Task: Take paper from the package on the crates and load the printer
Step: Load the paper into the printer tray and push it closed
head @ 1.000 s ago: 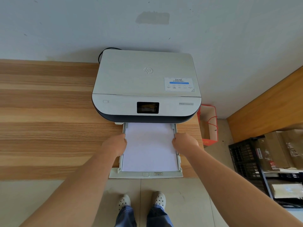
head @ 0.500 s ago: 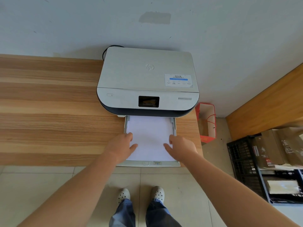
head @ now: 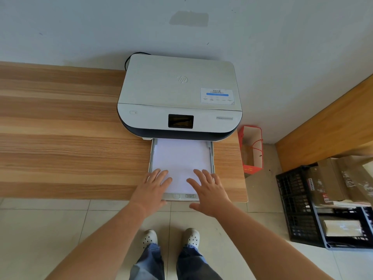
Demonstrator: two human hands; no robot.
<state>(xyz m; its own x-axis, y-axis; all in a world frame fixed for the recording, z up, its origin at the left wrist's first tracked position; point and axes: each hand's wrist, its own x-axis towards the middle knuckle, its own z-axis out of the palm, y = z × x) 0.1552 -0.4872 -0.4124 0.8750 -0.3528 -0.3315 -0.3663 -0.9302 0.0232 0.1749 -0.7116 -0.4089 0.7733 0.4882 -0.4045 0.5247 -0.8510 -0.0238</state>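
The paper stack [head: 181, 158] lies in the printer's [head: 179, 98] pulled-out tray [head: 212, 156], under both spread fingers. The left hand [head: 151, 188] and right hand [head: 207, 190] rest flat and open, gripping nothing. Loose sheets probably slide; the stiff front lip beneath the palms looks safest for pushing.

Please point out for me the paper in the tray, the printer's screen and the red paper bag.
paper [head: 181, 158]: head view, on the bare white sheet ahead of the fingers.
printer's screen [head: 180, 121]: head view, middle of the dark display.
red paper bag [head: 251, 166]: head view, on its red front wall.
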